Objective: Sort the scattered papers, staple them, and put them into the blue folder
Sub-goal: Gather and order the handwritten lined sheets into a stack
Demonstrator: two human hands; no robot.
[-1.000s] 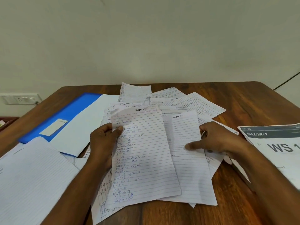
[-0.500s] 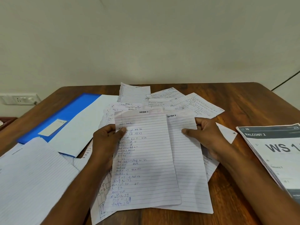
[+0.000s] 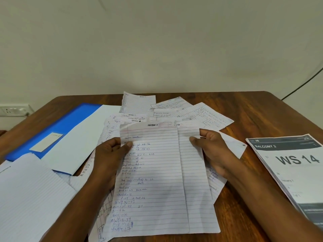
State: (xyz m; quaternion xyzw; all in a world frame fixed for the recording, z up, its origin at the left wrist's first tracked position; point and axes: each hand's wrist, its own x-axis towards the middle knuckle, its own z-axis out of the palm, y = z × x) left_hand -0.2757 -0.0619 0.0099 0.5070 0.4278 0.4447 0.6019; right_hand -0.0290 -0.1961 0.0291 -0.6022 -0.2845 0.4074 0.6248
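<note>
**A:** Papers: where are they?

**B:** Two lined sheets in hand, mid-table. The top sheet [image 3: 152, 179], headed "Section 1", overlaps the second sheet [image 3: 197, 189], which sticks out along its right side. Left hand [image 3: 108, 159] pinches the top sheet's left edge, thumb on the face. Right hand [image 3: 212, 152] pinches the second sheet's right edge near its top. Hands are apart, one on each side.

**A:** Rest of them?

**B:** Loose pile [image 3: 174, 110] fanned out behind and under those two, unsorted. Blue folder [image 3: 57, 130] lies at left, a white sheet [image 3: 83, 138] over its right part.

**A:** Progress?

**B:** Early, I'd say. Sorting barely begun, nothing looks stapled, nothing filed that I can see.

**A:** Stapler?

**B:** None in view. Lined sheets [image 3: 29, 198] at near left and a printed "WS 14" stack [image 3: 295, 172] at right are both cut by the frame. Can't tell if either belongs to the job. Second sheet's heading is mostly covered; far handwriting is too small to read.
</note>
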